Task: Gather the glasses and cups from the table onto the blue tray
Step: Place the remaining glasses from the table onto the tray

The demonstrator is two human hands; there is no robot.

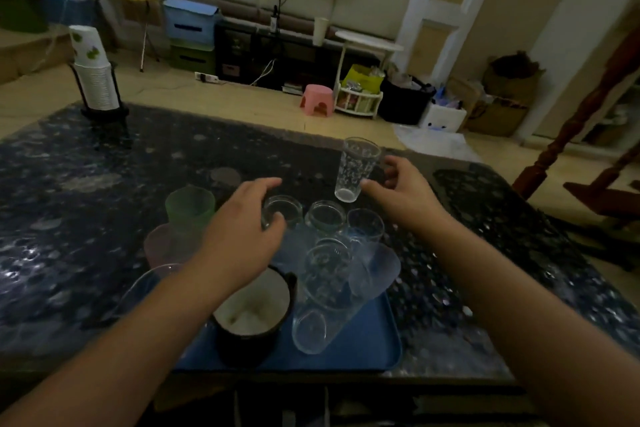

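The patterned tall glass (356, 168) stands tilted just beyond the blue tray (374, 340), and your right hand (401, 191) curls loosely around it. Your left hand (242, 232), palm down, grips a short glass (284, 211) on the tray.

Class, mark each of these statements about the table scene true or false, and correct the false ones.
1. The right hand is at a tall patterned glass. True.
2. The tray is red. False: it is blue.
3. The dark mug stands on the tray. True.
4. A stack of paper cups stands at the table's far left. True.
5. The frosted green cup lies on its side. False: it stands upright.
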